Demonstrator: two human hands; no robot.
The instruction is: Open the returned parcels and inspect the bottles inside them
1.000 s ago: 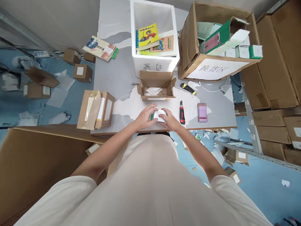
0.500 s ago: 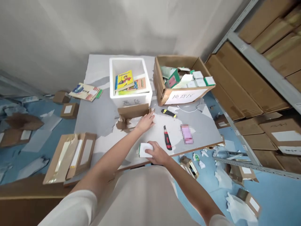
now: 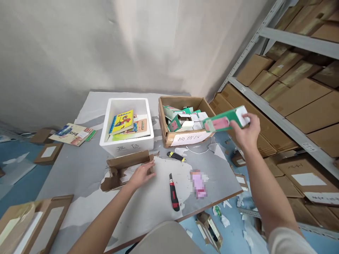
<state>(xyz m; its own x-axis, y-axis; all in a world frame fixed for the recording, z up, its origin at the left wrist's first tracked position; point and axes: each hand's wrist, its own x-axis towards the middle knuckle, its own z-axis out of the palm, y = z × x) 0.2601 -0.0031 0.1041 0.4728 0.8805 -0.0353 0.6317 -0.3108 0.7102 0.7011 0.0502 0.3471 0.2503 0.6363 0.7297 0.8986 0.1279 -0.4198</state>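
Note:
My right hand (image 3: 247,132) is raised at the right, closed around the white end of a long, narrow green carton (image 3: 221,121) with a pink picture on its side. The carton tilts, its far end near the right front corner of a large cardboard box (image 3: 165,135) full of similar green and white cartons. On the table, my left hand (image 3: 141,174) rests against the right end of a small opened cardboard box (image 3: 129,160), fingers stretched out. A red and black utility knife (image 3: 174,195) lies to its right, and a yellow and black one (image 3: 176,156) lies behind.
A white foam box (image 3: 127,148) with books stands behind the opened box. More booklets (image 3: 70,134) lie at the table's left edge. A pixelated pink item (image 3: 198,184) is on the right. Shelves (image 3: 291,123) of cartons line the right side; paper scraps and boxes litter the floor.
My right hand has lifted the carton from the table's front edge up and to the right, beside the large cardboard box. My left hand stays at the opened box. The view has shifted.

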